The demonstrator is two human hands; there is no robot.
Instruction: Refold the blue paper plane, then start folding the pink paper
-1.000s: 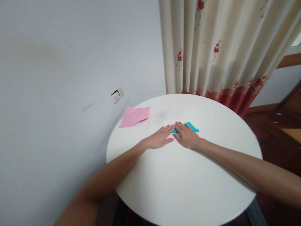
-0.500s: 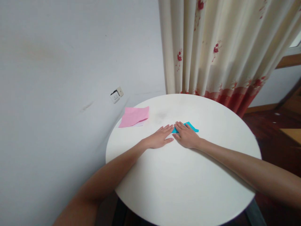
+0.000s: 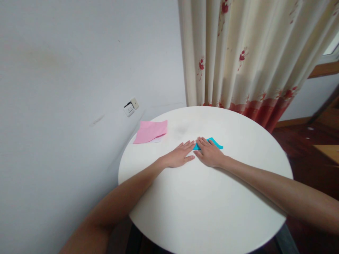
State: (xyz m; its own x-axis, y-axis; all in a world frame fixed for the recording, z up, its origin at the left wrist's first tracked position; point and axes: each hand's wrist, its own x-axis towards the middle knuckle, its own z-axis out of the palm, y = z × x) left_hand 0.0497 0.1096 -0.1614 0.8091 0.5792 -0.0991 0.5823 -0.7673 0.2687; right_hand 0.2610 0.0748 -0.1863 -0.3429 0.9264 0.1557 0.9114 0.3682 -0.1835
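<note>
- Your left hand (image 3: 179, 156) lies flat, palm down, on the round white surface (image 3: 206, 204), fingers stretched out and close together, gripping nothing.
- Its fingertips point toward the near left corner of the blue paper (image 3: 214, 142); whether they touch that corner cannot be told from this view.
- Your right hand (image 3: 209, 153) also lies flat and open, palm down, pressing on the blue paper with nothing pinched between the fingers.
- The blue paper sits near the middle of the surface, a little toward the far side; most of it is hidden under your right hand, and only its far edge and right point show beyond your fingers.
- Your two hands lie just beside each other, fingertips angled inward so that they nearly meet.
- A pink paper (image 3: 150, 131) lies flat at the far left rim of the surface, well apart from both hands, with a sliver of white sheet showing under its near edge.
- A cream curtain (image 3: 246, 56) with red flowers hangs behind the surface.
- A wall socket (image 3: 130, 107) sits on the wall to the left.
</note>
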